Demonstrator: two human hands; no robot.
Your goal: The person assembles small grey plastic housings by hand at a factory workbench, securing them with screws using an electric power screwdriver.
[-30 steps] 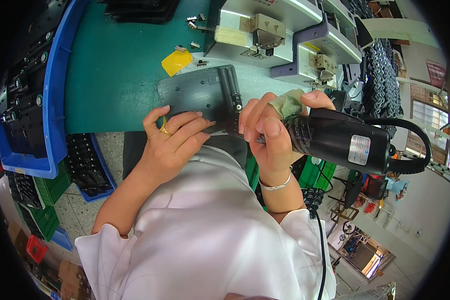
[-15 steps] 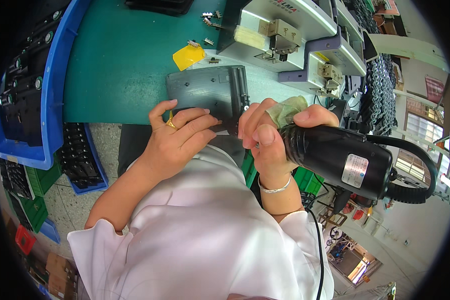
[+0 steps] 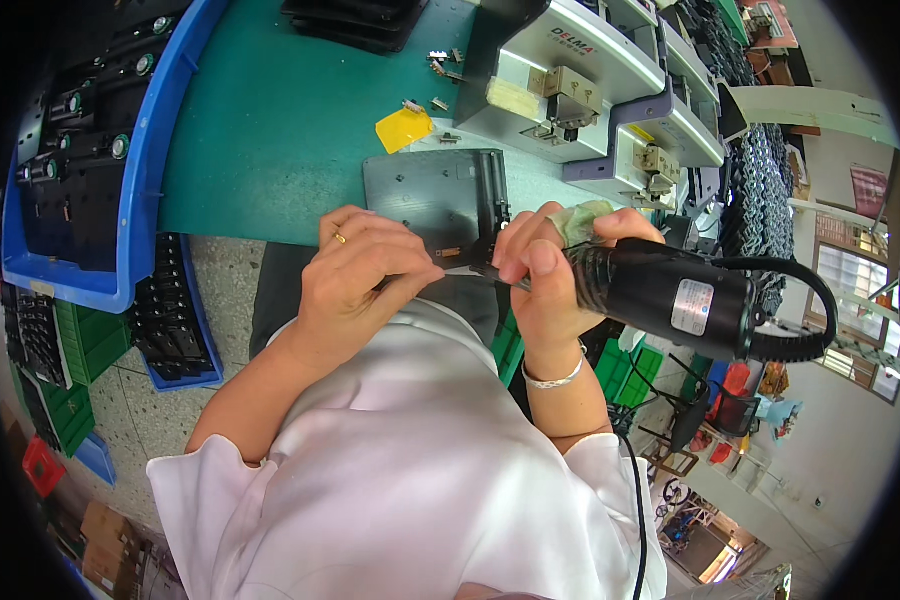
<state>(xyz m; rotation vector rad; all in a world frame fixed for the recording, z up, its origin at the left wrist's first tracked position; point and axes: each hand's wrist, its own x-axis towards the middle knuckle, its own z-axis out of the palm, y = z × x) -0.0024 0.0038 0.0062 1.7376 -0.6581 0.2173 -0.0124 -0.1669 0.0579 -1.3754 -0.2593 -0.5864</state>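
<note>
My right hand point(image 3: 547, 290) is wrapped around a black electric screwdriver point(image 3: 650, 292). A pale green cloth point(image 3: 578, 222) sits between its fingers and the tool. The narrow front end of the screwdriver points left, toward the near right corner of a black plastic housing point(image 3: 425, 195). That housing lies on the green work surface at its near edge. My left hand point(image 3: 362, 275) is at the housing's near edge, with thumb and fingertips pinched together close to the tool's tip. Whatever is between those fingertips is too small to make out.
A blue bin point(image 3: 142, 190) of black parts stands at the left. Grey machines point(image 3: 545, 105) occupy the back right. Small metal switches point(image 3: 440, 103) and a yellow tag point(image 3: 403, 130) lie on the green surface point(image 3: 260, 130) behind the housing. Black parts are stacked at the back point(image 3: 355, 20).
My left hand's fingers have drawn from spread over the housing into a pinch at its near edge. The screwdriver's rear end sits slightly higher and further left. The whole view has shifted a little.
</note>
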